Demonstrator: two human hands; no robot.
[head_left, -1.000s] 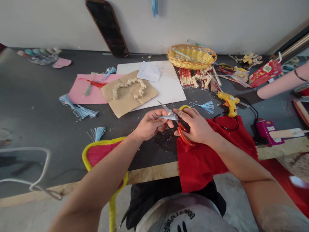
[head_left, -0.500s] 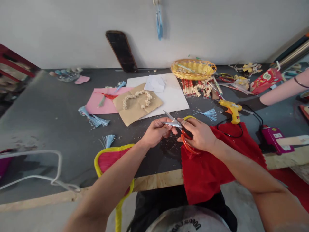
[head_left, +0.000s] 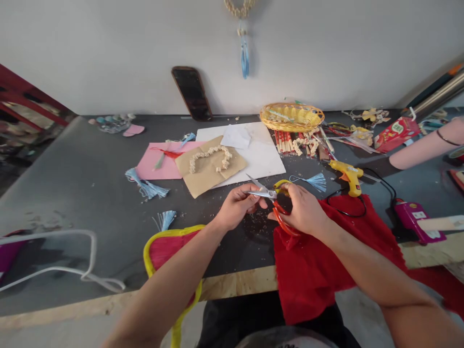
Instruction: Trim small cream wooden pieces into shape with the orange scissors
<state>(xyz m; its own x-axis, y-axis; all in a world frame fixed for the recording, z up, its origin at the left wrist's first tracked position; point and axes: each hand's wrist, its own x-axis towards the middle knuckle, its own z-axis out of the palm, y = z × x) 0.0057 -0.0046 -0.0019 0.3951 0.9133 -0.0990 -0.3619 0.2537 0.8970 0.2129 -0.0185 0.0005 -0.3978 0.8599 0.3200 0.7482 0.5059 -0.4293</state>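
**Scissors held open over the table edge, tips up and to the left**

The scissors sit between both hands above the dark table, near its front edge and just left of a red cloth. Their long axis runs from the handles at lower right to the tips at upper left. The blades are parted into a narrow V, one tip higher than the other.

The blades are plain silver steel and the handle loops are orange-red. A yellow loop shows just behind them; I cannot tell what it belongs to.

The right hand is closed around the handles, fingers through or over the loops. The left hand has thumb and fingertips pressed together at the lower blade — whether something small is pinched there is too fine to see.

Readable writing is scarce. A red carton at the far right carries a white and green label, and a purple box has a white sticker — both too small to read.

A yellow glue gun and a blue tassel lie just beyond the right hand.
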